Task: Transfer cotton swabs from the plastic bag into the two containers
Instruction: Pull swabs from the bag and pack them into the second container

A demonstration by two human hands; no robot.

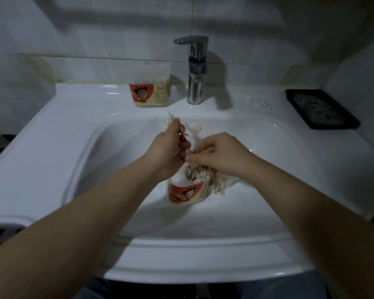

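**Swabs Going Into the Near Container, Both Hands Over the Basin**

The white washbasin (52, 126) takes up most of the scene, and the work is done in its bowl, likely so that any dropped swab stays put; the chrome faucet (195, 70) stands well beyond both hands, and a black tray (302, 90) lies far out past the right hand, seemingly no part of the job.

The left hand (171, 147) is raised with its fingers curled round a bundle of cotton swabs (168, 123), white tips fanning out above the knuckles; I judge it is held upright so the stalks can drop in end first. The right hand (222, 156) is just beside it, thumb and forefinger drawn together in a pinch at the container's mouth, as best I can judge on a few stalks of the packed swabs (197, 172), perhaps to crowd them aside and make room; the detail is too small to be sure.

Directly beneath both hands stands the near container (186, 193), label facing me, already well filled; the plastic bag (219, 184) lies under the right hand, touching that container, with swabs left in it, so a refill is a short reach. The far container (150, 89) waits on the ledge beyond the left hand; its fill I cannot tell. A few loose white bits (259, 103) lie on the ledge beyond the right hand.
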